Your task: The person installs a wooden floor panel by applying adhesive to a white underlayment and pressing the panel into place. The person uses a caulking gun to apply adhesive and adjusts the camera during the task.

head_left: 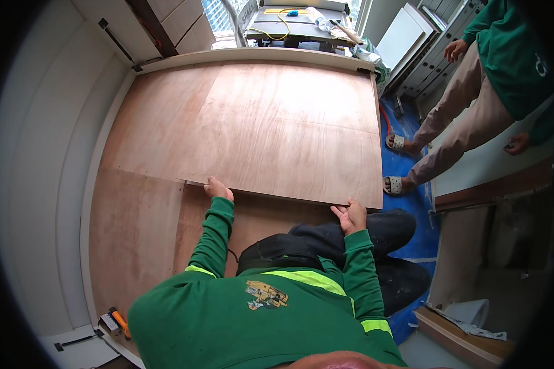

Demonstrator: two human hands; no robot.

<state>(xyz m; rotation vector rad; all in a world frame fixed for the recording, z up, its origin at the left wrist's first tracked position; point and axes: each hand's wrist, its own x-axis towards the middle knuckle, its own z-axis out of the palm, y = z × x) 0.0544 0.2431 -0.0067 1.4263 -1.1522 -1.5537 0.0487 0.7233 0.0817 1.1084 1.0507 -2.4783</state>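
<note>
A large plywood sheet (295, 129) lies over the platform, its near edge slightly raised above the boards below. Around that edge, left of the middle, my left hand (219, 189) is closed. My right hand (352, 217) holds the same edge close to the sheet's right corner, thumb on top; its fingers partly show at the edge. Under the sheet and nearer to me are other plywood boards (132, 227), with a darker strip between the sheet and my lap. Both my sleeves are green, and my legs are bent to the right.
Another person (511, 61) in a green top and sandals stands at the right on blue floor covering (421, 237). A table saw (295, 24) stands beyond the platform, with white panels (406, 37) beside a ladder. An orange-handled tool (121, 323) lies at lower left.
</note>
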